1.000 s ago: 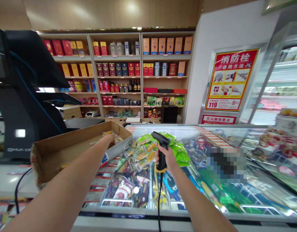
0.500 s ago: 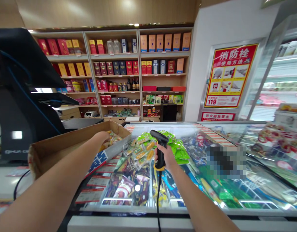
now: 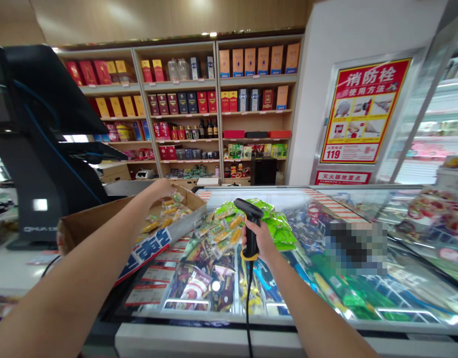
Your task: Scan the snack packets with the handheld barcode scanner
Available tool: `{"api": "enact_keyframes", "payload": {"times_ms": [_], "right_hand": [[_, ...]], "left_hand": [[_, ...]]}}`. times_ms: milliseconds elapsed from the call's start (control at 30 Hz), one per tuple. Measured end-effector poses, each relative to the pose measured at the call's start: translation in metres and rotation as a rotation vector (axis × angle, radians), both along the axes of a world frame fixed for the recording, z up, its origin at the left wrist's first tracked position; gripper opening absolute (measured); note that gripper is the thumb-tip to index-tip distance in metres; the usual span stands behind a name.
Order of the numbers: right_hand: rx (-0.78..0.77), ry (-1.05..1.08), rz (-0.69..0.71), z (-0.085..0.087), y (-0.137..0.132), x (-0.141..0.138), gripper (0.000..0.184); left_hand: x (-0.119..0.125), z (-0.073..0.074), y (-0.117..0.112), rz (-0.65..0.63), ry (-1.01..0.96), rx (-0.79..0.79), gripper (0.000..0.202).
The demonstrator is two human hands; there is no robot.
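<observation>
A black cable [image 3: 250,308] crosses the near edge of the glass surface [image 3: 288,197] to a black-and-yellow scanner [image 3: 252,241], clasped tightly by the right hand's [image 3: 265,241] fingers. Wrapped yellow snacks [image 3: 225,232] lie just left, green plastic packets [image 3: 283,234] behind. An open brown cardboard box [image 3: 161,242] holds more, the left hand [image 3: 160,188] over it, grip hidden; a black monitor [image 3: 51,82] stands left.

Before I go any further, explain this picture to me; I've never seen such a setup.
There is no robot here: you see a person's two bare arms, filmed by a camera worn on that person's head, looking forward and down. The right hand grips a black handheld scanner by its handle, its cord hanging below. The left hand is at the far side of an open cardboard box holding small yellow packets; its fingers are hidden, so I cannot tell whether it holds anything. On the glass-topped case lie similar packets and green bags, with packaged goods visible beneath the glass.
</observation>
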State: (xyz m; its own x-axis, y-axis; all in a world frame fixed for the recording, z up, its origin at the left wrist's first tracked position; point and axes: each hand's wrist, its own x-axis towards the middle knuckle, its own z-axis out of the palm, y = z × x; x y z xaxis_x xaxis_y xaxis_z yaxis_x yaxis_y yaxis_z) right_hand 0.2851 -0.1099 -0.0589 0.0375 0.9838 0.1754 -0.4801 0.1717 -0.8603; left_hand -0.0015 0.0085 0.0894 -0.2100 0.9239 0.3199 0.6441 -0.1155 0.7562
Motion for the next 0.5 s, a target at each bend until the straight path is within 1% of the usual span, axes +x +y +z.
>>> {"api": "enact_keyframes", "payload": {"times_ms": [33, 100, 167, 233, 300, 400, 467, 500], "right_hand": [[0.003, -0.002, -0.001, 0.000, 0.000, 0.000, 0.033], [0.008, -0.007, 0.000, 0.000, 0.000, 0.000, 0.034], [0.006, -0.011, 0.000, 0.000, 0.000, 0.001, 0.034], [0.003, -0.016, 0.007, 0.000, -0.001, 0.001, 0.035], [0.005, -0.020, 0.020, 0.000, -0.001, 0.001, 0.036], [0.005, -0.024, 0.039, -0.002, -0.002, 0.001, 0.036], [0.007, -0.026, 0.044, -0.003, -0.002, 0.001, 0.037], [0.010, -0.029, 0.047, -0.004, -0.002, 0.000, 0.037]], "left_hand": [[0.005, -0.004, 0.000, 0.002, -0.082, -0.032, 0.013], [0.020, -0.017, -0.004, -0.032, -0.308, -0.052, 0.015], [0.040, -0.037, -0.012, -0.132, -0.584, -0.018, 0.016], [0.060, -0.061, -0.020, -0.263, -0.934, -0.033, 0.016], [0.076, -0.086, -0.025, -0.326, -1.213, -0.124, 0.013], [0.086, -0.120, -0.024, -0.340, -1.506, -0.348, 0.014], [0.087, -0.135, -0.020, -0.370, -1.636, -0.468, 0.016], [0.086, -0.140, -0.018, -0.377, -1.682, -0.498, 0.017]]}}
